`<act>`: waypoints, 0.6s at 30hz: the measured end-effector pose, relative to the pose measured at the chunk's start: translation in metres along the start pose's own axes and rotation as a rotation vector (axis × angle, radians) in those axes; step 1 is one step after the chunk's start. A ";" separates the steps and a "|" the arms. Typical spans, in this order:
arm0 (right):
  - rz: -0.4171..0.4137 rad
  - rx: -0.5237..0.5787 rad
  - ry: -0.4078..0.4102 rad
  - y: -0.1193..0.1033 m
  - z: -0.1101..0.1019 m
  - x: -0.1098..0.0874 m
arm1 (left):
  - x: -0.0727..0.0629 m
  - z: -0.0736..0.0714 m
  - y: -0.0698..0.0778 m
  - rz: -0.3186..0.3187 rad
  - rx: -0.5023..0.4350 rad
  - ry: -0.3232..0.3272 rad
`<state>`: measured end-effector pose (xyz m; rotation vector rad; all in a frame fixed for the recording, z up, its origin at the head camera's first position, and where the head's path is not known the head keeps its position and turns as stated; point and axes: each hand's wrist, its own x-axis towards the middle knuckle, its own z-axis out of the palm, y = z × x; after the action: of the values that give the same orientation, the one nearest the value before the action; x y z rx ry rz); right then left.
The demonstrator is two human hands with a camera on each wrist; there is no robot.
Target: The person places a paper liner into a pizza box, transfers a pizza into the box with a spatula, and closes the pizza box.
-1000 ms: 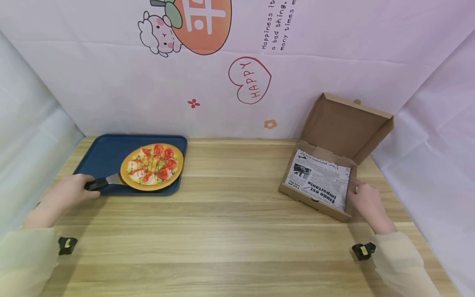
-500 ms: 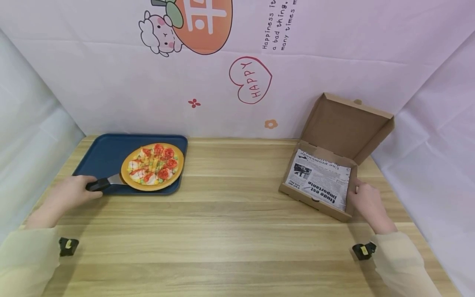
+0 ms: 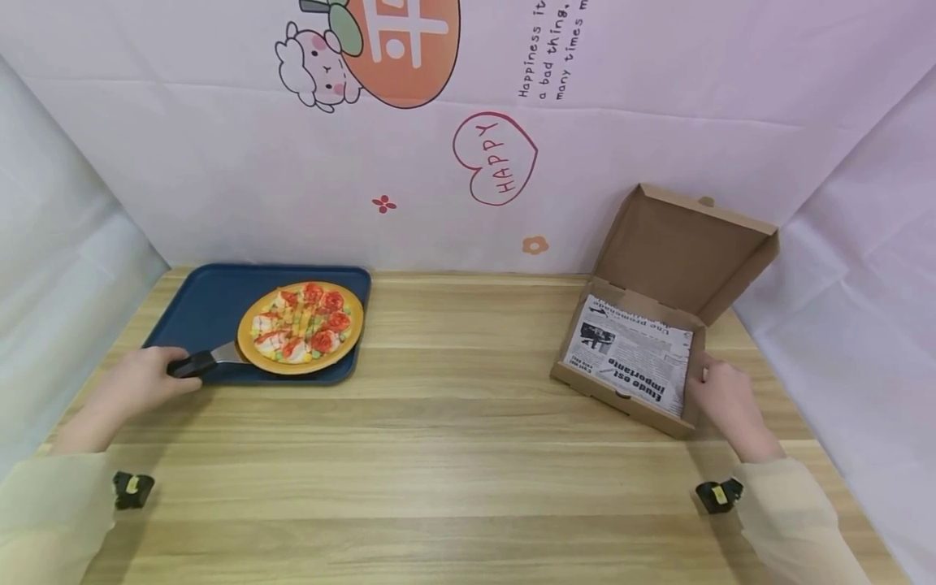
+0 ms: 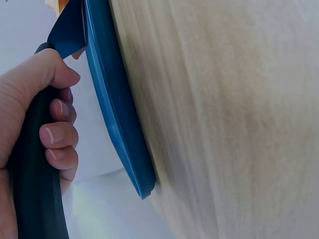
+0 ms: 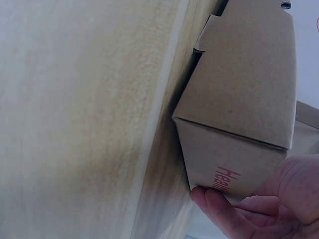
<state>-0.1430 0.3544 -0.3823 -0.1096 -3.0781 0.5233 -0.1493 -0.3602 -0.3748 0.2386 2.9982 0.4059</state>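
In the head view my left hand (image 3: 139, 382) grips the black handle of a pizza server (image 3: 193, 364); the left wrist view shows the fingers (image 4: 61, 134) curled round that handle. The server's metal blade runs under a round pizza (image 3: 300, 329) topped with red and white pieces. Beneath them lies a dark blue tray (image 3: 212, 301); whether the pizza is raised off it I cannot tell. At the right, my right hand (image 3: 726, 398) holds the side wall of an open cardboard pizza box (image 3: 621, 398), with fingers against its outer face. Newsprint paper (image 3: 634, 353) lines the box.
The wooden table (image 3: 439, 455) stretches between tray and box. The box's raised lid (image 3: 683, 252) leans back near the printed white cloth (image 3: 439, 179) behind. White cloth also hangs along the left and right sides.
Between the frames the left hand and server barely shift. The pizza stays over the tray, and the right hand keeps its hold on the box.
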 end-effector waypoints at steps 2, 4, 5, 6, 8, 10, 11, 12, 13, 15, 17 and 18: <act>0.000 -0.003 0.000 0.001 0.000 0.000 | -0.001 0.000 0.000 -0.002 -0.007 -0.006; -0.001 -0.002 0.003 0.001 0.000 0.000 | -0.002 0.000 0.001 -0.007 -0.013 -0.012; -0.001 0.000 0.003 0.002 0.001 0.001 | -0.003 0.000 0.002 -0.009 -0.013 -0.012; -0.003 0.002 0.005 0.002 0.000 0.001 | -0.003 0.000 0.004 -0.007 -0.018 -0.010; -0.006 0.004 0.011 0.002 0.001 0.001 | -0.003 -0.001 0.007 -0.001 -0.031 -0.007; -0.006 0.006 0.014 0.003 0.000 0.001 | -0.002 -0.001 0.011 0.006 -0.034 0.004; -0.005 0.005 0.014 0.003 0.000 0.001 | -0.002 -0.002 0.013 0.010 -0.035 0.007; -0.004 0.005 0.014 0.003 0.000 0.001 | -0.001 -0.003 0.015 0.013 -0.038 0.006; -0.002 0.003 0.012 0.003 0.000 0.001 | 0.000 -0.003 0.016 0.015 -0.034 0.007; 0.002 0.007 0.006 0.002 0.000 0.001 | 0.001 -0.004 0.020 0.021 -0.027 0.007; 0.001 0.013 0.001 0.001 0.000 0.001 | 0.001 -0.004 0.023 0.021 -0.025 0.002; -0.002 0.015 0.002 0.001 -0.001 0.001 | 0.001 -0.004 0.025 0.019 -0.029 -0.003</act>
<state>-0.1437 0.3557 -0.3822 -0.1069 -3.0718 0.5459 -0.1471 -0.3372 -0.3641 0.2652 2.9872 0.4499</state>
